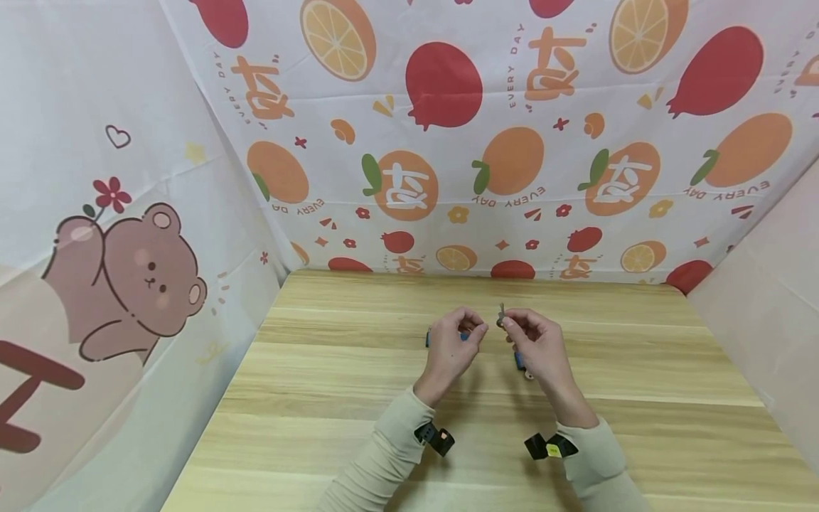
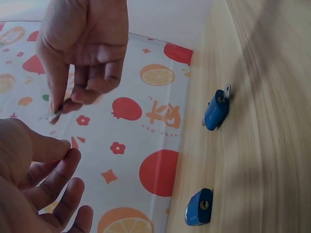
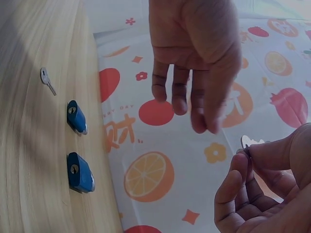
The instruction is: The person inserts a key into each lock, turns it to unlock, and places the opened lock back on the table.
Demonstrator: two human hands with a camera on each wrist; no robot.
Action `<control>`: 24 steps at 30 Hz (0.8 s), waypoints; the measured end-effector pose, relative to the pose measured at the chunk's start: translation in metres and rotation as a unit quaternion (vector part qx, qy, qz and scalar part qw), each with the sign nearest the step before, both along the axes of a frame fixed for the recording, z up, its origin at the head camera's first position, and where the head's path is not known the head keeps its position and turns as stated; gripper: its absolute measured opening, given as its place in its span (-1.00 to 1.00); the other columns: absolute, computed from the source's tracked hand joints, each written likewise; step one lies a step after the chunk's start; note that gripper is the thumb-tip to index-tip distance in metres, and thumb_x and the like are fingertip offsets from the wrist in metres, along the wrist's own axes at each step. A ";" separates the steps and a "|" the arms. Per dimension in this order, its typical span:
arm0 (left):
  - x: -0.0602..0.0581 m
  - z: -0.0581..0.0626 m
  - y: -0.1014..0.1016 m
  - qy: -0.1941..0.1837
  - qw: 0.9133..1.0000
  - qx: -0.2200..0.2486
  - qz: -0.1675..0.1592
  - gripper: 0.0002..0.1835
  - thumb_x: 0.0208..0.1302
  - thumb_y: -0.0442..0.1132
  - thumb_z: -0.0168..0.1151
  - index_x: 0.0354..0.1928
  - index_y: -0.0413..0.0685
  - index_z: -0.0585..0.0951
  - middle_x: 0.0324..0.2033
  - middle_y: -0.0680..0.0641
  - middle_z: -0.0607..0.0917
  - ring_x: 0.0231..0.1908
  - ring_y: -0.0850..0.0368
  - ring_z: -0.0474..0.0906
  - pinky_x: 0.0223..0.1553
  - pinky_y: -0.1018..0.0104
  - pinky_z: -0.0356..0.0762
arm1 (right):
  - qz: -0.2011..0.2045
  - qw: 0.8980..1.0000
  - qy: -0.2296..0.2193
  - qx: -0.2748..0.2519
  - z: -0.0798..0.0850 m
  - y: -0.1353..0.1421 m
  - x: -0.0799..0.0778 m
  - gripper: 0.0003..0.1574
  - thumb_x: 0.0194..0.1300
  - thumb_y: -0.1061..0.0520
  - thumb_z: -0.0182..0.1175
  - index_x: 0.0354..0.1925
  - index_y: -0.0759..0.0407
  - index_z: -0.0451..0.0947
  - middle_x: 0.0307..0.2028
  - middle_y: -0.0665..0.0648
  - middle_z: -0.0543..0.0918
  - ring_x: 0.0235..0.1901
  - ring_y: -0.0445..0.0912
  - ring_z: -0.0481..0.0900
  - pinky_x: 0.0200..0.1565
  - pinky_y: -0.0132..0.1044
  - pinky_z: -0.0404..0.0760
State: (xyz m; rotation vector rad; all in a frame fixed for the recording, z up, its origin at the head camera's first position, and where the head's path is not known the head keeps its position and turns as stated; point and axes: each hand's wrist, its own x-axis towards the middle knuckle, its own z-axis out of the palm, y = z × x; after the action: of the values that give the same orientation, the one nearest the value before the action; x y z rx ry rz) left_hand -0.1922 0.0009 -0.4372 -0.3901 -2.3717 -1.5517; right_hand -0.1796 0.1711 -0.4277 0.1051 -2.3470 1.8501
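Observation:
My right hand (image 1: 540, 348) pinches a small metal key (image 3: 244, 141) between thumb and finger, raised over the table. In the head view the key stands up from the fingertips. My left hand (image 1: 451, 352) is just left of it, fingers loosely bent, the thumb tip close against the index finger and nothing visible between them. Below the hands lie blue padlocks. One padlock (image 2: 217, 111) has a key (image 2: 228, 91) at its keyhole end; another padlock (image 2: 199, 208) shows a bare keyhole. My hands partly cover the padlocks in the head view.
A loose key (image 3: 47, 80) lies on the wooden table (image 1: 307, 398) beyond two padlocks in the right wrist view. Fruit-printed cloth (image 1: 448, 171) hangs behind the table, and a bear-printed cloth (image 1: 147, 277) at the left. Dark straps (image 1: 435, 437) circle both sleeved wrists.

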 end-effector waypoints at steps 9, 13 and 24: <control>-0.006 -0.004 -0.003 -0.014 1.000 -0.019 0.014 -0.96 0.28 -0.31 0.38 -0.31 -0.11 0.69 -0.42 -0.05 0.77 -0.42 0.24 0.60 -0.27 0.27 0.66 | -0.008 1.000 0.003 -0.003 0.004 0.003 0.004 -0.69 0.48 0.08 0.20 0.00 0.27 0.67 -0.22 0.17 0.69 -0.35 -0.10 0.63 -0.32 -0.36 0.63; -0.008 -0.008 -0.004 -0.028 0.999 -0.029 0.019 -0.95 0.30 -0.30 0.36 -0.29 -0.12 0.69 -0.40 -0.05 0.77 -0.42 0.19 0.64 -0.32 0.40 0.59 | -0.010 1.000 0.003 -0.001 0.005 0.005 0.006 -0.68 0.48 0.06 0.20 0.00 0.26 0.67 -0.24 0.15 0.68 -0.35 -0.11 0.62 -0.32 -0.36 0.63; -0.017 -0.016 -0.006 -0.044 0.998 -0.049 0.015 -0.94 0.37 -0.29 0.28 -0.27 -0.12 0.67 -0.37 -0.11 0.78 -0.43 0.11 0.67 -0.37 0.43 0.54 | -0.011 1.000 0.003 0.007 0.010 0.009 0.009 -0.69 0.49 0.05 0.20 0.01 0.23 0.67 -0.21 0.16 0.69 -0.36 -0.21 0.60 -0.30 -0.33 0.65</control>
State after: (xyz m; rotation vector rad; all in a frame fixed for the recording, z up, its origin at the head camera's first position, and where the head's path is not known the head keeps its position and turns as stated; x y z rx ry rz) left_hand -0.2089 -0.0052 -0.4534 -0.3130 -2.5164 -1.4714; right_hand -0.1702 0.1804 -0.4176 0.0858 -2.3470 1.8207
